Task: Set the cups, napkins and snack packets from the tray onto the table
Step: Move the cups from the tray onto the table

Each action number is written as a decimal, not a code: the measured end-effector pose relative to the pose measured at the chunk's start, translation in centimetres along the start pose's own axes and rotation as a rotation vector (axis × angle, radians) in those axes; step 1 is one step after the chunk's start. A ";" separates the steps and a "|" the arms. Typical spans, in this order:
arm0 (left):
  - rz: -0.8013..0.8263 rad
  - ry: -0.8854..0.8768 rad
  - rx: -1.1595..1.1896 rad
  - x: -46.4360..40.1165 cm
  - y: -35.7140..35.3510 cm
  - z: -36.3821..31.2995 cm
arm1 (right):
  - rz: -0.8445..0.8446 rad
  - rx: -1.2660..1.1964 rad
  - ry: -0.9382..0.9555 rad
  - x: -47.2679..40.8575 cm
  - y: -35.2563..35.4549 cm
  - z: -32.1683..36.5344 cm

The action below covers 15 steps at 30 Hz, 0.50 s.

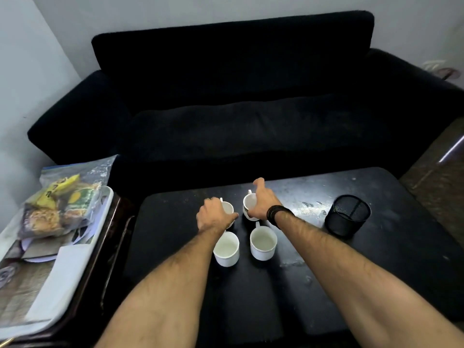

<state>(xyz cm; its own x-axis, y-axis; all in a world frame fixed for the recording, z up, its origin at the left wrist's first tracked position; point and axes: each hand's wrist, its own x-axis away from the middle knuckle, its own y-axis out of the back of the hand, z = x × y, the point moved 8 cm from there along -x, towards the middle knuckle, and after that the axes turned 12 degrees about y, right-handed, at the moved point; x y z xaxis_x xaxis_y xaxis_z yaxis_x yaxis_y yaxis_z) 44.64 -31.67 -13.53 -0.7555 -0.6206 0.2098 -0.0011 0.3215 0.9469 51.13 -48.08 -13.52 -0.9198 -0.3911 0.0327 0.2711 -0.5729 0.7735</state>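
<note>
Each grip closed on a cup in the head view: the left hand (213,217) wrapped over the far-left cup (228,207), fingers curled round its rim and side, while the right hand (262,203) clasped the far-right cup (249,203) from its right side, thumb raised above it, a dark wristband (277,215) at the wrist. Whether those two cups were already resting on the black bench (351,267) or were just above it could not be told. Two more white cups, the near-left cup (226,249) and the near-right cup (263,243), stood upright on the bench just nearer the person, side by side and apart from the hands. A black mesh pen holder (347,214) stood to the right of the group. By my reading, the cups were nearly done, all four at the bench. The rest looked untouched: on the side stand to the left, the white tray (106,197) held the snack packets (59,209) in a clear bag, with white napkins (67,259) lying nearer. A dark sofa (238,96) filled the far side.
</note>
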 end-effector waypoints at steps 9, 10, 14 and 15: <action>-0.009 0.021 0.036 0.3 -0.3 0.4 | -0.005 -0.010 -0.035 1.1 -0.1 0.0; -0.010 0.020 0.036 0.3 -0.3 0.4 | -0.006 -0.009 -0.037 1.3 -0.1 0.1; -0.012 0.022 0.042 0.2 -0.6 0.5 | -0.006 0.004 -0.046 1.6 -0.2 0.0; -0.010 0.020 0.045 0.2 -0.7 0.5 | -0.004 0.008 -0.049 1.6 -0.2 0.0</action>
<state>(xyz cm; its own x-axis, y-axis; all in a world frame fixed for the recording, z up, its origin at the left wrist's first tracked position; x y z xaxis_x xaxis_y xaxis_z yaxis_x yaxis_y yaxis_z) 44.16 -31.62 -14.29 -0.7420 -0.6382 0.2053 -0.0389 0.3466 0.9372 49.54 -48.54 -13.63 -0.9339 -0.3525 0.0604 0.2650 -0.5688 0.7786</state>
